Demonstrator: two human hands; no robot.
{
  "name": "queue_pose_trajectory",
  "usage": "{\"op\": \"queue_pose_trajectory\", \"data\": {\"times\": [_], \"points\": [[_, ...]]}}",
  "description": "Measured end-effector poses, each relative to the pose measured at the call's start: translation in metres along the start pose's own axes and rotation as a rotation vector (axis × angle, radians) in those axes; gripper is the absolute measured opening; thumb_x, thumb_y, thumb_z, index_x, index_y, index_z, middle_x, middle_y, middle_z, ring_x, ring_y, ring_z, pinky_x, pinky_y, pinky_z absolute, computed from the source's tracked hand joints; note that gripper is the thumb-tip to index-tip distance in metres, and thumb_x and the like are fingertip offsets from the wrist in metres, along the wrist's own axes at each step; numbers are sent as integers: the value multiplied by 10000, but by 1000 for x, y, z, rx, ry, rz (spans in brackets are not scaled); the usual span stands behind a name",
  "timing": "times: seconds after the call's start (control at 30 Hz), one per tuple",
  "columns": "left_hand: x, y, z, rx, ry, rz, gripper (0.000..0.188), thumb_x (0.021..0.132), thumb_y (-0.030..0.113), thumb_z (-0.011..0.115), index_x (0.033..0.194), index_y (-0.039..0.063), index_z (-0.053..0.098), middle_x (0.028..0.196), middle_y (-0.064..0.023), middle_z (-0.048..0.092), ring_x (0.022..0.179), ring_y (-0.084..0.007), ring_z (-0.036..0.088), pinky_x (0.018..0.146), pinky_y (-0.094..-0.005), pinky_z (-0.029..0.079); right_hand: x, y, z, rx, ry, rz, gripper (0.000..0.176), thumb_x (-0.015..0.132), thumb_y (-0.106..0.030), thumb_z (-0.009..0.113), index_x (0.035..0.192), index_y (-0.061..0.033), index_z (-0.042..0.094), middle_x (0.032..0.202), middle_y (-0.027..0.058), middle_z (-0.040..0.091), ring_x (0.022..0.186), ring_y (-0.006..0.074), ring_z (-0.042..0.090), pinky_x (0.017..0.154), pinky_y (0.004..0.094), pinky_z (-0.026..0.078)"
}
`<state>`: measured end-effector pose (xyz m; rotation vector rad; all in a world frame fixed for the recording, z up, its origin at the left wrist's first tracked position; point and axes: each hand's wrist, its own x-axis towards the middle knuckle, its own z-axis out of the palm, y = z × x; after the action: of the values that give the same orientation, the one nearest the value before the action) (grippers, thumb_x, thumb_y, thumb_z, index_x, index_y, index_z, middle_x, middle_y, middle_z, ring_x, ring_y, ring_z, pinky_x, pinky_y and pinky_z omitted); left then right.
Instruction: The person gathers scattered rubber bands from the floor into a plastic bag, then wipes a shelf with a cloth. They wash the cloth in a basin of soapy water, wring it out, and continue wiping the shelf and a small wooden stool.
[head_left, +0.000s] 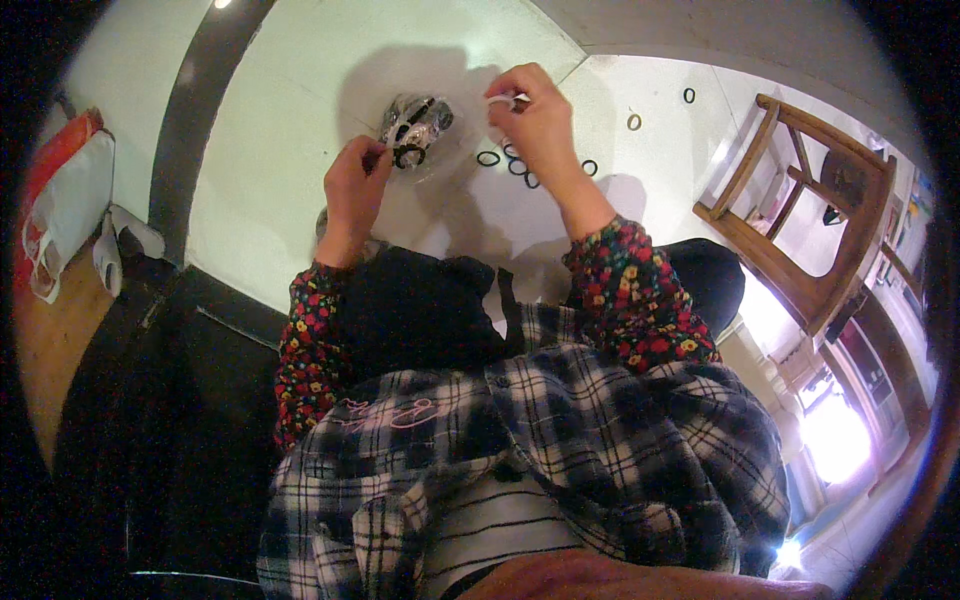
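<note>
A clear plastic bag (424, 124) with dark and white items in it lies on the pale tiled floor. My left hand (356, 176) is at the bag's lower left edge, thumb and forefinger pinched by a black ring (411, 156) and a white strip; what exactly it grips is hard to tell. To the right of the bag, my right hand (525, 105) holds a small white band (502, 99) between its fingertips. Below that hand, several black rings (488, 159) lie on the floor, partly hidden by my wrist. One more black ring (589, 168) lies right of my forearm.
Farther right on the floor are a brownish ring (634, 121) and a black ring (689, 95). A wooden chair (787, 225) stands at the right. At the far left are a white and red bag (71, 187) and a dark floor border (196, 112). My knees are close below the hands.
</note>
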<state>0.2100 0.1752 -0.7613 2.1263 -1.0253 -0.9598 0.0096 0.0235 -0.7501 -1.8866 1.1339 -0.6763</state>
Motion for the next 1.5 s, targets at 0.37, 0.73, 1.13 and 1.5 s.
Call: {"op": "queue_pose_trajectory", "data": {"times": [0.37,0.73,1.13,1.5], "points": [[3,-1,-2,58,124,62,125,858,145,667,906,36,630,816,-104,640,719,-225,630,671,-331,497,-6,54,-52,-417,-356,309,502,706,-211,758,1173,-124,596,1041,152,623,1007,313,627,857,436,516],[1,-6,2,-15,108,69,117,863,134,667,906,33,626,833,-94,629,720,-181,611,681,-301,488,-87,74,26,-602,-190,579,729,617,-324,863,1256,-216,530,1214,159,463,1100,357,527,839,432,518],[-2,-6,-3,-39,149,7,133,854,153,684,896,34,640,766,-74,643,690,-159,613,666,-289,490,-76,107,56,-657,-228,223,341,692,-130,725,1015,-143,617,947,128,536,885,331,590,705,436,526],[-2,-5,-3,-76,142,36,104,842,107,669,898,29,629,794,-90,612,677,-173,597,648,-297,483,-11,-10,20,42,117,54,143,707,21,653,837,-32,626,828,83,568,741,222,626,657,331,524]]}}
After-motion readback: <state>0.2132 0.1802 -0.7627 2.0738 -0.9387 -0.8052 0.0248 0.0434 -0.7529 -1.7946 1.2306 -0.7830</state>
